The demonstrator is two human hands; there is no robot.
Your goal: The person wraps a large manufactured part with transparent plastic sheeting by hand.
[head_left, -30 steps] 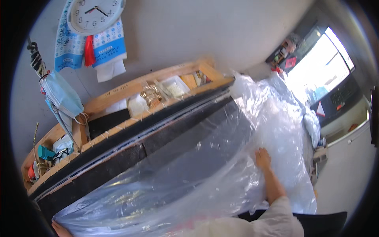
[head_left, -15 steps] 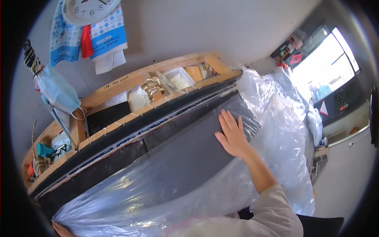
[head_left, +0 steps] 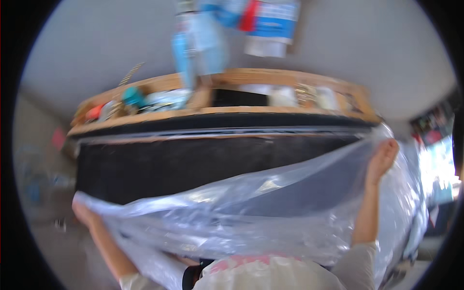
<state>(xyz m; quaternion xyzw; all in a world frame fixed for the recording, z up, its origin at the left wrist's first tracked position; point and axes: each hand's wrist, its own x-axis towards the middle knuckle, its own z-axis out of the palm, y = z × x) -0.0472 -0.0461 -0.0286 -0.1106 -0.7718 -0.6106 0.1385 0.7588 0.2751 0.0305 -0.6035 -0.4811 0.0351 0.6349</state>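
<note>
A large clear plastic sheet (head_left: 251, 212) is stretched in front of me over a wide black panel (head_left: 193, 164). My left hand (head_left: 83, 209) grips the sheet's left edge low down. My right hand (head_left: 383, 157) is raised and closed on the sheet's upper right corner, against the panel's right end. Both forearms reach up from the lower edge, partly seen through the plastic. The picture is blurred by motion.
Behind the panel runs a wooden shelf (head_left: 222, 108) with small cluttered items, among them a teal object (head_left: 131, 95). Blue and white cloths (head_left: 251, 19) hang on the grey wall above. A bright window area (head_left: 437, 166) lies at the right.
The view has swung left so the panel now lies level. My right hand went from lying flat on the sheet to gripping its upper right corner, and my left hand has come into view holding the left edge.
</note>
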